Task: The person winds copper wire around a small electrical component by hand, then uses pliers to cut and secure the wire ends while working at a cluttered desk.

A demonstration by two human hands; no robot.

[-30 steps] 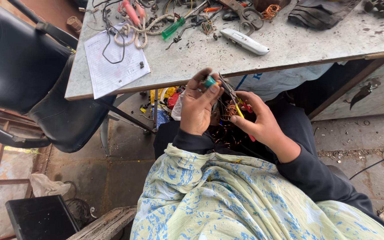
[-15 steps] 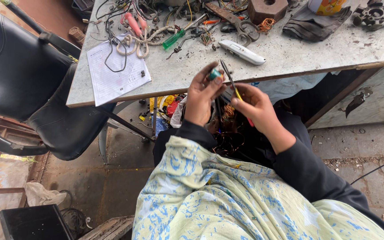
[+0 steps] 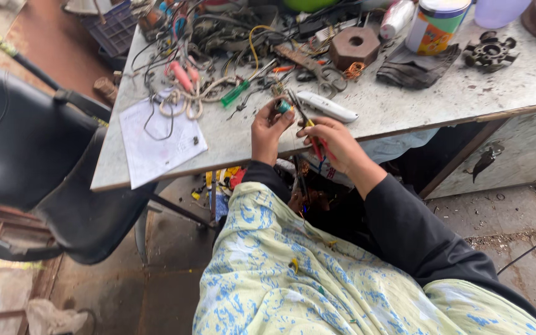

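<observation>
We've got both hands up at the near edge of the grey worktable [image 3: 404,111], roughly dead centre of the view. Our left hand [image 3: 267,131] is pinched shut around a small teal cylinder part [image 3: 283,106], held up between thumb and fingertips. Our right hand [image 3: 336,141] is closed on a pair of pliers [image 3: 308,121] with red and yellow grips, and the nose of the tool points up toward 11 o'clock, right at the teal part, pretty much touching it.

Just past the hands, at 1 o'clock, a white handheld tool [image 3: 328,107] lies flat on the table. Farther up at 12 there's a big tangle of wires [image 3: 218,37] with a green-handled screwdriver [image 3: 236,93] and a pink-handled one [image 3: 181,75] mixed in. A sheet of paper [image 3: 156,139] hangs over the table edge at 9 o'clock.

Containers: a colourful tin can [image 3: 435,25] stands upright at 2 o'clock with its lid on, so we can't tell what's inside. Next to it sits a pale purple tub [image 3: 500,11], mostly cut off by the frame. A dark crate [image 3: 116,31] sits on the floor at 11 o'clock; contents unclear.

A black chair [image 3: 26,155] stands at 9 o'clock.
</observation>
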